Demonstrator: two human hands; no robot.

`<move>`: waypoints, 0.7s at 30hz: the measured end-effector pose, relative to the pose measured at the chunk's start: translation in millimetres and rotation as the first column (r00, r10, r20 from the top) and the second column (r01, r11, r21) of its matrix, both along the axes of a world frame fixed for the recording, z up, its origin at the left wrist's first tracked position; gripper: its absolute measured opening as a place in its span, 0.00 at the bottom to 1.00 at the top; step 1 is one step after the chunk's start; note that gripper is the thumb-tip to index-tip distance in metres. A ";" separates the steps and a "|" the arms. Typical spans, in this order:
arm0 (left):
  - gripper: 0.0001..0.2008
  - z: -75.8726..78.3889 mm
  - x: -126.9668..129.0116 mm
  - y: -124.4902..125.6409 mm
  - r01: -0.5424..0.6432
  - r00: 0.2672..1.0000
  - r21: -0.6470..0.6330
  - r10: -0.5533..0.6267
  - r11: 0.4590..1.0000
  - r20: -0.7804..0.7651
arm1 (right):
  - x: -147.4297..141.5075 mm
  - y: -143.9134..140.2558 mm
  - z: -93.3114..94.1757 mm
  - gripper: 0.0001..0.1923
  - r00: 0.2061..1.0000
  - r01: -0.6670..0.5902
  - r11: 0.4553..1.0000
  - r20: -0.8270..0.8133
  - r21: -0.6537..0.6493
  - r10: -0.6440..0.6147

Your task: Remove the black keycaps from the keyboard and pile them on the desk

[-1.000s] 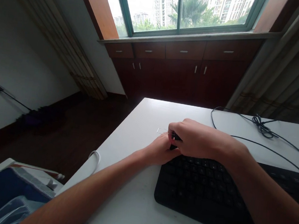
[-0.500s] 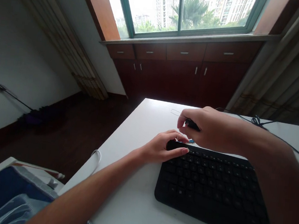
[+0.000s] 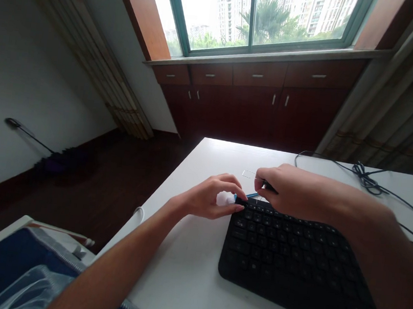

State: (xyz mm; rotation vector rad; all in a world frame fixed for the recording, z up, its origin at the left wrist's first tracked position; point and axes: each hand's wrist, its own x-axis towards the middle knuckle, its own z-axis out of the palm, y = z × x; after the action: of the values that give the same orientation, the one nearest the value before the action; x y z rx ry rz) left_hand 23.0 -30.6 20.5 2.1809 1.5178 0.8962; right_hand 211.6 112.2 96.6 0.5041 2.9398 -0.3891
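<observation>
A black keyboard (image 3: 292, 252) lies on the white table. My left hand (image 3: 215, 197) grips its far left corner, thumb on the top and fingers at the back edge. In my closed right hand (image 3: 280, 184) is a wire keycap puller (image 3: 270, 187) with a black handle. One wire loop sticks out to the left and another reaches down over the keyboard's top row of keys. Whether that loop touches a key I cannot tell. Behind the corner lies a blue brush (image 3: 252, 195) with white bristles, partly hidden by my left hand.
Black cables (image 3: 368, 179) lie coiled at the table's far right. A white loop (image 3: 139, 212) shows at the left table edge. Below on the left is a blue fabric container (image 3: 0, 255) with clear plastic in it. Dark red cabinets (image 3: 222, 107) stand under the window.
My right hand and the puller have moved slightly right and nearer, down to the top key row. My left hand has shifted left on the corner, uncovering the brush bristles. The view has shifted slightly.
</observation>
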 end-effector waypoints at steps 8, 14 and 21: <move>0.09 -7.1 -3.3 3.6 -0.082 0.988 -0.029 0.086 0.996 0.132 | 2.1 3.3 -0.2 0.08 1.000 -0.003 1.000 0.015 0.012 0.003; 0.12 -13.1 -7.6 7.0 -0.294 0.948 0.006 0.290 0.956 0.128 | 3.4 3.7 2.2 0.08 1.000 -0.004 1.000 -0.001 -0.001 0.004; 0.11 -23.2 -10.8 9.6 -0.403 0.900 0.085 0.412 0.911 -0.146 | 0.0 8.5 -4.1 0.08 1.000 -0.016 1.000 0.002 0.011 0.016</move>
State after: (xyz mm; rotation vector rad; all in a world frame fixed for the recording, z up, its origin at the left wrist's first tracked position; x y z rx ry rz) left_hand 12.2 -21.0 -2.7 2.0449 2.1070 0.9058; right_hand 211.6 120.8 92.5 0.4819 2.9437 -0.3710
